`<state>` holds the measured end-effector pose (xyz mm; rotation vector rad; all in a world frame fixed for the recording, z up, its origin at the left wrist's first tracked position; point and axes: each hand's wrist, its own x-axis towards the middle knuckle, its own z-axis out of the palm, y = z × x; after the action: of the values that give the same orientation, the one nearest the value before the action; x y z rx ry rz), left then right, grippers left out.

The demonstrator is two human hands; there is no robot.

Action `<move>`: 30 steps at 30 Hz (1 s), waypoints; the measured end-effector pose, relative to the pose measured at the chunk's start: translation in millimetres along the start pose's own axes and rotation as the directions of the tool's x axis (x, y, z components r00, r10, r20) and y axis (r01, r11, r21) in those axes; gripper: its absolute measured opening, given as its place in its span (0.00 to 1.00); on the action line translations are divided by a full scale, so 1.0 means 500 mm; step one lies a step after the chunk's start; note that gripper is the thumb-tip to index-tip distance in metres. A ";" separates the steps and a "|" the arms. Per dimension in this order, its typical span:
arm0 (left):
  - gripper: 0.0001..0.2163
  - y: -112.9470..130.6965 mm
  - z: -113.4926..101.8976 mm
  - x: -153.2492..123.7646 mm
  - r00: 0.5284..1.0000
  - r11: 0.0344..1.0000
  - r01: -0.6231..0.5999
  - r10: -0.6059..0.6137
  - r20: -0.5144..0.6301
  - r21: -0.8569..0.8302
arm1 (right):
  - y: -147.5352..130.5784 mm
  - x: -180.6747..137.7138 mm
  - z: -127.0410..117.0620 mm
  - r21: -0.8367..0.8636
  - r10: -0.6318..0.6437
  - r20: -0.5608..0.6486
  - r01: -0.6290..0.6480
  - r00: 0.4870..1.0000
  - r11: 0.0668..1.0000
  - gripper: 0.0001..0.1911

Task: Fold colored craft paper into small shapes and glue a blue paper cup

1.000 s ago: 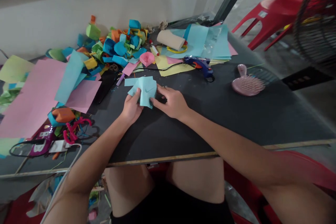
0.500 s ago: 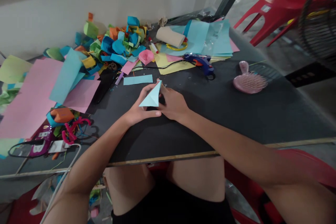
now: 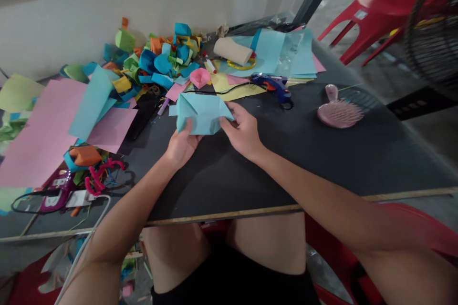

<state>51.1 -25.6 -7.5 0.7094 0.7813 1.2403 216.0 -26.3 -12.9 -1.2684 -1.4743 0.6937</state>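
Observation:
Between my two hands is a light blue sheet of folded paper (image 3: 204, 112), spread wide with crease lines and angled corners showing. My left hand (image 3: 182, 145) grips its lower left corner, thumb on top and fingers underneath. At the right end, my right hand (image 3: 244, 131) pinches the edge between thumb and fingers. The paper is held above the dark table (image 3: 304, 162). Behind its left side a light blue paper strip (image 3: 172, 110) pokes out, mostly covered.
A blue glue gun (image 3: 274, 86) with a black cord lies beyond my right hand. Farther right is a pink hairbrush (image 3: 339, 113). Folded paper pieces (image 3: 161, 62) are heaped at the back left, near pink sheets (image 3: 50, 128). A cardboard tube (image 3: 232, 51) lies at the back.
The blue paper has gone from a narrow folded triangle to a wide, opened shape facing me. My hands have moved apart, each now at one end of it.

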 end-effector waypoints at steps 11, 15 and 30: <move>0.24 0.042 -0.051 0.016 0.785 -0.086 -0.458 0.428 0.448 0.885 | 0.039 0.038 -0.029 -0.505 -0.222 0.078 0.231 0.972 0.832 0.37; 0.13 0.042 -0.051 0.015 0.786 -0.287 -0.575 0.065 0.615 0.766 | 0.025 0.044 -0.039 -0.445 -0.327 0.429 0.512 0.842 0.734 0.31; 0.11 0.049 -0.063 0.026 0.734 -0.410 -0.632 -0.045 0.677 0.658 | 0.045 0.056 -0.057 -0.393 -0.319 0.607 0.624 0.728 0.675 0.15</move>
<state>13.8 -6.9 -6.5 2.8793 1.1544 0.4239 252.8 0.9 -15.1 -1.0559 -2.4888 0.1812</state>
